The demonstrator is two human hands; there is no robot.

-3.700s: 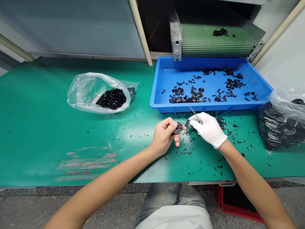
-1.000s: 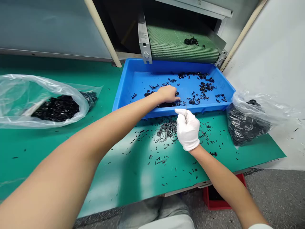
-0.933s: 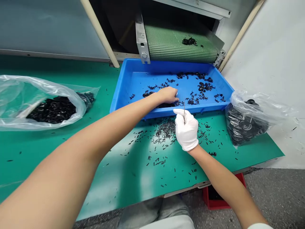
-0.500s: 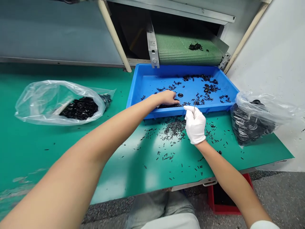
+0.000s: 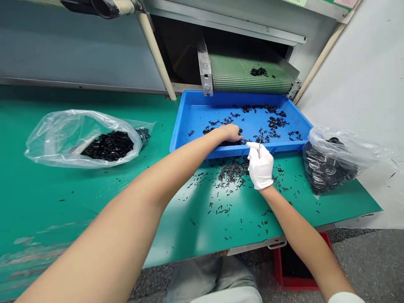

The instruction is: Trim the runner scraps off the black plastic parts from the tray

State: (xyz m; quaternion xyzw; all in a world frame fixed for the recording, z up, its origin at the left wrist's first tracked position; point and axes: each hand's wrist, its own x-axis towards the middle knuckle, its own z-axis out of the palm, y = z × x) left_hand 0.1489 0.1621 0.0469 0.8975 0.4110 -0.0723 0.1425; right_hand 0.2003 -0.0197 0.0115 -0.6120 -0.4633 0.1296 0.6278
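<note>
Inside the front of the blue tray, my bare left hand is bent down over small black parts, its fingers closed; what they hold, if anything, is hidden. My right hand, in a white glove, grips a thin metal tool that points up at the tray's front rim. Black round pieces and small branched black parts lie scattered over the tray floor. Below the tray, a pile of short black pins spreads on the green table beside the gloved hand.
A green conveyor belt with a few black parts ends above the tray. On the left lies an open plastic bag of black parts; another filled bag stands on the right. Below the table edge is a red bin.
My left hand has shifted slightly right and its fingers have drawn in. Round black pieces now show to its left in the tray. The gloved hand keeps hold of the tool.
</note>
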